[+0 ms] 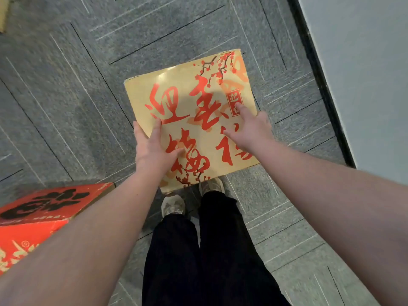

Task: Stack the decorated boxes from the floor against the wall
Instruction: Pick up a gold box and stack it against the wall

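The fingers (244, 110) of the right hand (251, 131) lie straight and slightly spread, flat on the printed top of the gold box (187, 120), with the thumb pointing inward across the red lettering; they curl round nothing. The left hand (152, 146) grips the box at its left edge: the thumb lies on the top face while the other fingers wrap over the edge and out of sight below it.

The grey carpet floor (66, 96) fills most of the view, patterned with thin dark and pale lines, and lies open to the left of the gold box and beyond it. Along the right runs a pale wall (364, 74) with a dark skirting strip (320, 85) at its foot; the box's right edge is near this strip, with a narrow band of carpet showing between them. Whether the box rests on the floor or is held just above it cannot be told.

Both bare forearms reach forward and down from the lower corners, converging on the box, the left crossing in front of a red box (37, 213) with black lettering at the lower left. That red box sits well apart from the gold one.

The gold box is flat, its top tilted a little anticlockwise, printed with large red characters and red blossom sprigs at its far right and near corners. Its near edge overlaps the toe of the right one of the person's pale shoes (173, 205), which show below dark trousers (209, 250).
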